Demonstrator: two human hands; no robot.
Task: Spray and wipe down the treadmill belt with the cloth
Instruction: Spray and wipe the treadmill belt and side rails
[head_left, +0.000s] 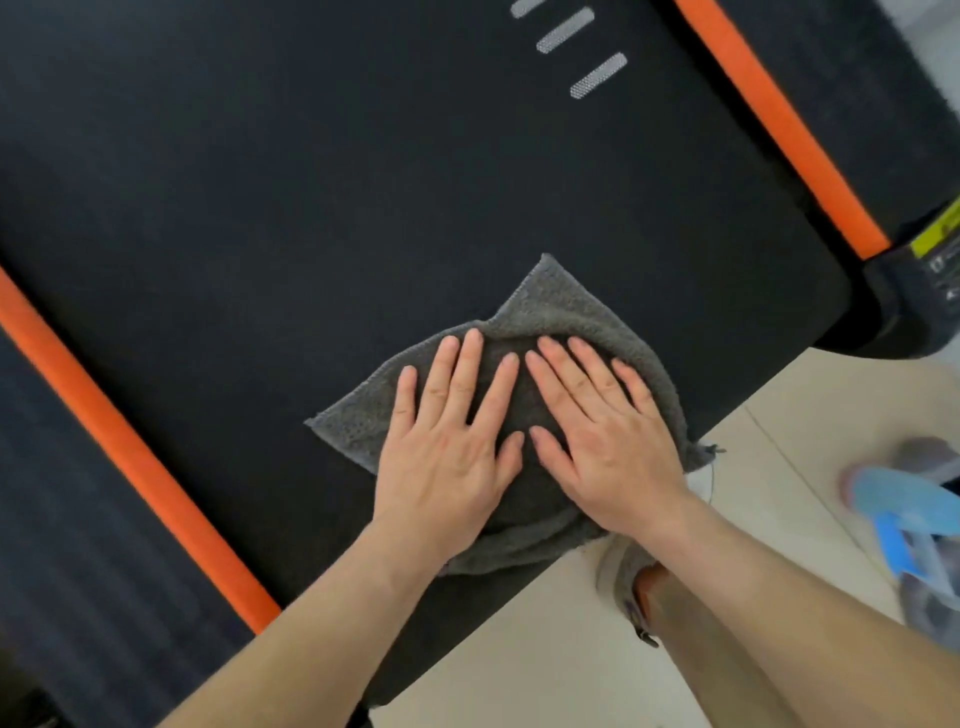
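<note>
Grey cloth (540, 317) lies flat under left hand (447, 441) and right hand (597, 436).

free: belt (322, 197) ahead | edges: orange rails (130, 457) both sides | floor (519, 649) right: blue bottle (898, 519)

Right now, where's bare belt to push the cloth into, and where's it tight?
Bare belt runs from the cloth up to the grey stripes and across to the left orange rail. Crowded at the near edge: left hand and right hand press flat on the cloth; a blurred blue object lies beside them.
</note>
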